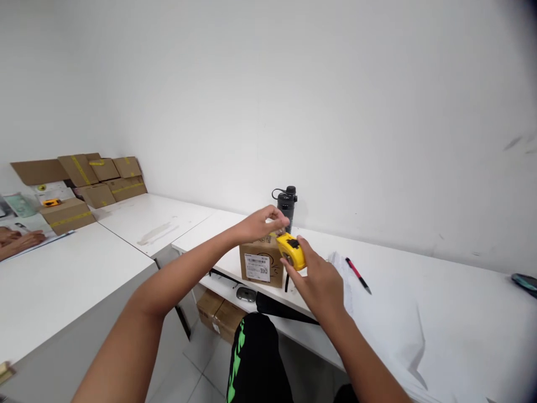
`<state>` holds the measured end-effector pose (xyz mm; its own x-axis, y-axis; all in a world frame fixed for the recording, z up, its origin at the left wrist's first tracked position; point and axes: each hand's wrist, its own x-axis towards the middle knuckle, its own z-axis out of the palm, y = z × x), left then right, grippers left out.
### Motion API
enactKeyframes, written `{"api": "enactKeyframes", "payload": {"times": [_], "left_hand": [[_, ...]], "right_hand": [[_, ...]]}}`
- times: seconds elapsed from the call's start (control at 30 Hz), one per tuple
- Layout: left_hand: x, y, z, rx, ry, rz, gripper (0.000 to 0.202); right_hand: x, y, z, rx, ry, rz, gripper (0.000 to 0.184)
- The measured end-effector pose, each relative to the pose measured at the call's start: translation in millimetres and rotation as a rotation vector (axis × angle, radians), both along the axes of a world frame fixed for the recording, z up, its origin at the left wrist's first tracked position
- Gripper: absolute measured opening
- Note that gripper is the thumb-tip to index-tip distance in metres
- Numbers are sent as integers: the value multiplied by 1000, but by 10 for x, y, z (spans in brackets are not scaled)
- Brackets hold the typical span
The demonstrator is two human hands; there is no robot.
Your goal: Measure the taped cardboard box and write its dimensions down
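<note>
My right hand (321, 277) is wrapped round a yellow tape measure (290, 250) with a black patch on its top, held in the air in front of a small cardboard box (274, 278). My left hand (264, 223) is closed in a pinch at the front of the tape measure, on the end of its blade; the fingers partly hide that end. The box stands on the white desk near its front edge, with a white printed label and black handwriting facing me. Behind the box and my left hand is a dark bottle (287, 202) with a carry loop.
White paper sheets (377, 330) and a red and black pen (358, 275) lie on the right. Under the desktop, a shelf holds a grey mouse-like object (246, 294), with boxes (222, 314) below. Stacked cartons (96, 176) and another person's hands (20, 242) are at left.
</note>
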<state>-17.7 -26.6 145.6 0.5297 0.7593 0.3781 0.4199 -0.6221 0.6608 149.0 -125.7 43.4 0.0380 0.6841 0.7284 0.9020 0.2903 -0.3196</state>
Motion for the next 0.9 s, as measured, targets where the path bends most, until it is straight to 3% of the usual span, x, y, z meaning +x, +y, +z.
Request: {"api": "enactKeyframes", "payload": {"times": [0.07, 0.17, 0.33, 0.4, 0.5, 0.6, 0.67, 0.73, 0.8, 0.9], "left_hand": [[-123, -73, -104, 36, 95, -2, 54], [-534, -32, -423, 46, 209, 3, 86], [-1333, -28, -1181, 46, 70, 333, 89], [-1479, -143, -1492, 1, -23, 401, 86], [-1442, -320, -1842, -107, -86, 348, 87], [-1208, -347, -1929, -254, -333, 449, 99], [-1013, -288, -1850, -339, -639, 482, 97], [-822, -216, -1741, -416, -869, 412, 92], [-660, -164, -1680, -472, -970, 375, 97], [-511, -136, -1720, -428, -1053, 343, 98]], "right_hand": [[93, 43, -5, -50, 85, -1, 59], [234, 95, -21, -172, 249, 40, 61], [341, 268, -134, -268, 574, 252, 73], [265, 414, -130, -288, 689, 361, 80], [10, 720, -9, -296, 695, 551, 86], [-319, 1071, 183, -324, 497, 724, 83], [-514, 1277, 280, -376, 303, 794, 76], [-662, 1419, 321, -407, 112, 839, 69], [-761, 1482, 311, -404, -40, 876, 63], [-848, 1459, 259, -385, -198, 910, 53]]}}
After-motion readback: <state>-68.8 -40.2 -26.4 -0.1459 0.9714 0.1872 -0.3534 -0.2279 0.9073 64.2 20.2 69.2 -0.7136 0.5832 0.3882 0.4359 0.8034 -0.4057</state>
